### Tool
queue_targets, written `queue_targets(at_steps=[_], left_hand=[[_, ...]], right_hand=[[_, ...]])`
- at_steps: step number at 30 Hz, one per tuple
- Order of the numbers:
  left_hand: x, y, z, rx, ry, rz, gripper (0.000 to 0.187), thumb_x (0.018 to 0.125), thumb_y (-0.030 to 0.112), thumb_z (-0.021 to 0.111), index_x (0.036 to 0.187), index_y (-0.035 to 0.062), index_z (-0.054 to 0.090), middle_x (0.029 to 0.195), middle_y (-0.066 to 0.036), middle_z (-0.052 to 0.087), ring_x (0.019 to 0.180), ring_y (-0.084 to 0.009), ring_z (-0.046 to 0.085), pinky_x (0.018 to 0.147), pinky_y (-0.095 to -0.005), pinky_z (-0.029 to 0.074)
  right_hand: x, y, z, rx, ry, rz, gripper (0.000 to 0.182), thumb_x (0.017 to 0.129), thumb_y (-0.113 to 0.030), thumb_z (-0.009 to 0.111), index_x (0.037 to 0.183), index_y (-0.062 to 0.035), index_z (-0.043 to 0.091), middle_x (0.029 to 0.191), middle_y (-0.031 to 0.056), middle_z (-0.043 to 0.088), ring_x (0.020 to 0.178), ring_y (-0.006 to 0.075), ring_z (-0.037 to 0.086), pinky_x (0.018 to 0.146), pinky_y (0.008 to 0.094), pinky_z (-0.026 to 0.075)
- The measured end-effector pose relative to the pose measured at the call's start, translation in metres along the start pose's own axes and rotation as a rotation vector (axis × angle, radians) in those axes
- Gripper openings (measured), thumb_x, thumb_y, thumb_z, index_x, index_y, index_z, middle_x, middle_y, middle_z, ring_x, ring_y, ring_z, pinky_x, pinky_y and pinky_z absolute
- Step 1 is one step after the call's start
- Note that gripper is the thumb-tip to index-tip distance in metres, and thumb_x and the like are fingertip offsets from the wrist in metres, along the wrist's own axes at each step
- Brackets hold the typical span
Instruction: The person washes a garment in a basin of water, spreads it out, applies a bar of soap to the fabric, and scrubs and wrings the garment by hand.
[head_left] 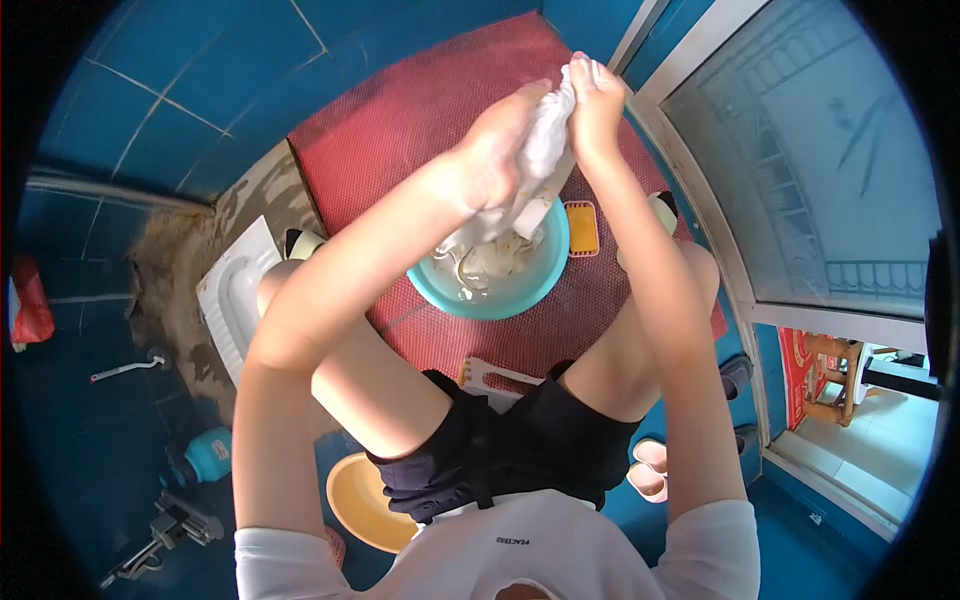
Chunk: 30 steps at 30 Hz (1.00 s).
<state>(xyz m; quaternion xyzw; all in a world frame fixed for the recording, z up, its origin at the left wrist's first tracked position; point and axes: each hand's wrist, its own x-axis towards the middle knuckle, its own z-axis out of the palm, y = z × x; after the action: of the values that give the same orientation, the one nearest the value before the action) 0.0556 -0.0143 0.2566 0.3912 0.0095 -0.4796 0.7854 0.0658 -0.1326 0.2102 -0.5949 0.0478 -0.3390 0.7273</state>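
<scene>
I see both hands clamped on the white cloth [545,150], upper centre: left hand [500,150] lower, right hand [597,100] topmost. Its long axis hangs down into the teal basin [545,290].

A small line of dark capital letters is printed across the chest of the white T-shirt [520,545], just below the waistband of the black shorts [500,450] in the head view. It appears to begin "PEACE", but the remaining letters are too small to make out. Nothing else around the T-shirt carries legible writing, numbers or signs.
</scene>
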Motion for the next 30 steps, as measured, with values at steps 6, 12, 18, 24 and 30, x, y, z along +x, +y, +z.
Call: queue_targets(at_steps=[6, 12, 18, 24, 30], left_hand=[[-0.015, 0.033, 0.003, -0.09, 0.047, 0.08, 0.034, 0.086, 0.03, 0.033, 0.085, 0.0033, 0.053, 0.082, -0.009, 0.059, 0.075, -0.0214, 0.056, 0.075, -0.0348, 0.043], [-0.022, 0.029, -0.019, -0.212, 0.196, 0.011, 0.04, 0.086, 0.033, 0.03, 0.079, 0.0014, 0.052, 0.079, -0.012, 0.058, 0.076, -0.0235, 0.056, 0.076, -0.0385, 0.043], [0.006, -0.019, -0.054, -0.318, 0.007, -0.007, 0.034, 0.083, 0.035, 0.034, 0.069, 0.0089, 0.05, 0.062, -0.005, 0.051, 0.051, -0.0195, 0.049, 0.051, -0.0335, 0.043], [0.028, -0.023, -0.069, -0.242, 0.131, 0.277, 0.027, 0.083, 0.03, 0.041, 0.068, 0.0081, 0.048, 0.059, -0.006, 0.047, 0.051, -0.0205, 0.048, 0.052, -0.0354, 0.043], [-0.002, -0.012, -0.017, -0.172, 0.23, 0.091, 0.036, 0.084, 0.039, 0.035, 0.068, 0.0082, 0.045, 0.06, -0.004, 0.048, 0.051, -0.0169, 0.046, 0.049, -0.0319, 0.04]], right_hand=[[0.003, -0.052, 0.008, -0.137, -0.222, 0.057, 0.022, 0.082, -0.021, 0.049, 0.075, -0.0009, 0.054, 0.068, -0.0014, 0.052, 0.062, 0.0053, 0.045, 0.056, 0.0207, 0.037], [-0.035, -0.041, 0.01, -0.276, -0.365, -0.125, 0.021, 0.083, -0.023, 0.048, 0.078, -0.0029, 0.051, 0.072, 0.0038, 0.056, 0.065, 0.0092, 0.052, 0.058, 0.0229, 0.042], [-0.073, -0.028, 0.026, -0.762, -0.491, -0.704, 0.017, 0.074, -0.014, 0.055, 0.062, -0.004, 0.047, 0.052, 0.0122, 0.047, 0.042, 0.0261, 0.047, 0.04, 0.0324, 0.036], [-0.071, -0.028, 0.044, -0.72, -0.316, -0.587, 0.032, 0.079, -0.013, 0.049, 0.049, -0.0018, 0.045, 0.044, 0.0151, 0.042, 0.036, 0.0283, 0.045, 0.037, 0.0346, 0.034], [-0.05, -0.011, 0.034, -0.753, -0.18, -0.505, 0.036, 0.078, -0.015, 0.051, 0.043, -0.0065, 0.044, 0.04, 0.0116, 0.043, 0.033, 0.025, 0.045, 0.033, 0.0348, 0.034]])
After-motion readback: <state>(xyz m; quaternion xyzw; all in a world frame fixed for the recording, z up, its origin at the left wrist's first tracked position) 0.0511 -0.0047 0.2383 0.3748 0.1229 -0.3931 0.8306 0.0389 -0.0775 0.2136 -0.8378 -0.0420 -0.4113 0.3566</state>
